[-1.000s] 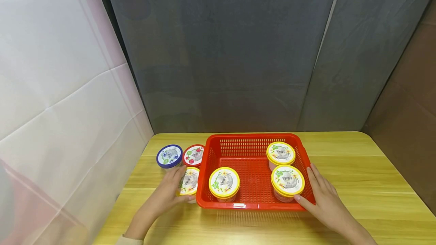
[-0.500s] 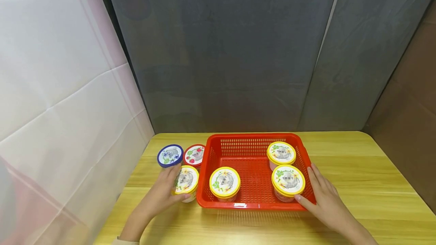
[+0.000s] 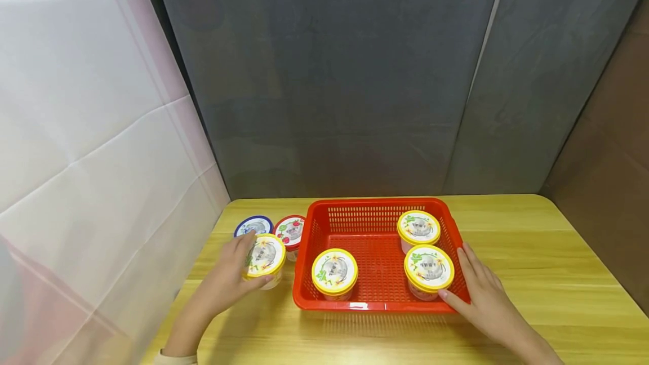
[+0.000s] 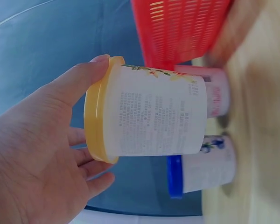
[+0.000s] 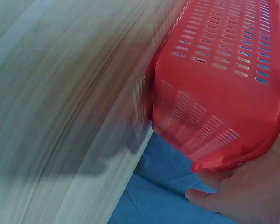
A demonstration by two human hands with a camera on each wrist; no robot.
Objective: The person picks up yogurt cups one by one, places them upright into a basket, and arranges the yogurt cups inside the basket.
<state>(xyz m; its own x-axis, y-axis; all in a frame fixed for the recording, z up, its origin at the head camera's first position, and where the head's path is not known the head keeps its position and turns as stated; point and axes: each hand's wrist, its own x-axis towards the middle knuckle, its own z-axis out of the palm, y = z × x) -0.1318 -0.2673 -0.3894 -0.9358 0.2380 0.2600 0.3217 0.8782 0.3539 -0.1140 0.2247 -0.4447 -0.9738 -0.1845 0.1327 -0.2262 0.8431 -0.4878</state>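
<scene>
My left hand (image 3: 223, 280) grips a yellow-lidded tub (image 3: 266, 254) around its lid, left of the red basket (image 3: 355, 307). In the left wrist view the printed white side of this tub (image 4: 154, 114) shows above the table. My right hand (image 3: 489, 304) holds the basket's front right corner, the thumb on the rim and the other fingers along the outer side. Inside the basket stand three more yellow-lidded tubs: one front left (image 3: 334, 272), one back right (image 3: 418, 227) and one front right (image 3: 429, 268).
A blue-lidded tub (image 3: 253, 224) and a red-lidded tub (image 3: 289, 231) stand on the wooden table (image 3: 537, 258) left of the basket. A white panel (image 3: 101, 128) rises along the left side, and a dark grey one (image 3: 329, 83) along the back.
My left hand has lifted the yellow-lidded tub from beside the basket and moved it left, so it now partly covers the blue-lidded tub. My right hand has stayed on the basket.
</scene>
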